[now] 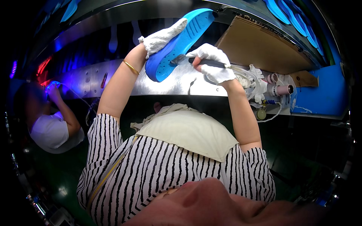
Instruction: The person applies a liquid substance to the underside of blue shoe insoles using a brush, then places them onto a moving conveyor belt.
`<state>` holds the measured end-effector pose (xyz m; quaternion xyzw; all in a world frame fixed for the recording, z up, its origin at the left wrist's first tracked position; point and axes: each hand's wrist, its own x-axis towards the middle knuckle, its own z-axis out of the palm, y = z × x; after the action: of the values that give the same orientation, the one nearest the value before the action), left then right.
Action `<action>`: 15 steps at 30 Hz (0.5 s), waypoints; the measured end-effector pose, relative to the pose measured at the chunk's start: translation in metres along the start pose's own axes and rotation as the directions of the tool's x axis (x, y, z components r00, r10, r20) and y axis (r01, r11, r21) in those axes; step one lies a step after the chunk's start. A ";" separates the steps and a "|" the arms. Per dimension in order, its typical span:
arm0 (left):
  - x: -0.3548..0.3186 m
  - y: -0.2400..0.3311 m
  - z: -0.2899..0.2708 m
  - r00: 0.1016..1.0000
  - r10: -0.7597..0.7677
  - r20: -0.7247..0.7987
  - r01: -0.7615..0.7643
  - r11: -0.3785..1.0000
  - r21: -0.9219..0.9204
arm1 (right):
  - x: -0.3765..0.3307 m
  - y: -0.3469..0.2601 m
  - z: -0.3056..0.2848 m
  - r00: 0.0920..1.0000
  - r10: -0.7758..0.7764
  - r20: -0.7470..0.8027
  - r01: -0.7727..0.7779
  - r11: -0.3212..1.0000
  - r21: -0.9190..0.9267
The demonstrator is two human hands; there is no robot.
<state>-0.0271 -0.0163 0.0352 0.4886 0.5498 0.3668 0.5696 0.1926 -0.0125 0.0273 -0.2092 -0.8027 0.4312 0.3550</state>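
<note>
My left hand (163, 38), in a white knit glove, grips a bright blue shoe sole (190, 35) along its left edge. The sole is held tilted above the metal bench, its hollow, dimpled side facing me. In my right hand (212, 52), also gloved in white with some fingertips bare, is a brush (178, 59) with a dark handle. Its dark bristles are at the lower right part of the sole and look to be touching it. The palm side of the left hand is hidden behind the sole.
On the metal bench (143, 83), a red-handled tool (104, 80) lies left. To the right are a bowl (243, 81), white gloves (258, 84), pink cylinders (284, 89), a cardboard sheet (267, 45) and a blue surface (320, 98). Blue soles (290, 19) lie above. Another person (54, 130) works at left.
</note>
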 end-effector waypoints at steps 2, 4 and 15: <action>0.004 -0.006 -0.004 0.999 0.026 -0.021 -0.025 0.999 0.031 | -0.003 -0.007 -0.003 0.994 0.067 0.090 -0.067 0.998 -0.009; 0.002 -0.006 -0.011 0.999 0.034 0.015 -0.031 0.986 -0.166 | -0.004 -0.002 -0.015 0.992 0.039 0.117 -0.042 0.999 0.017; -0.023 -0.083 -0.003 0.957 0.139 0.255 0.206 0.294 -0.933 | -0.023 0.003 0.003 0.893 0.276 -0.356 -0.153 0.929 0.338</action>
<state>-0.0427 -0.0589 -0.0378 0.0899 0.1445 0.5337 0.8284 0.2054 -0.0271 0.0145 -0.3240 -0.6100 0.5339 0.4877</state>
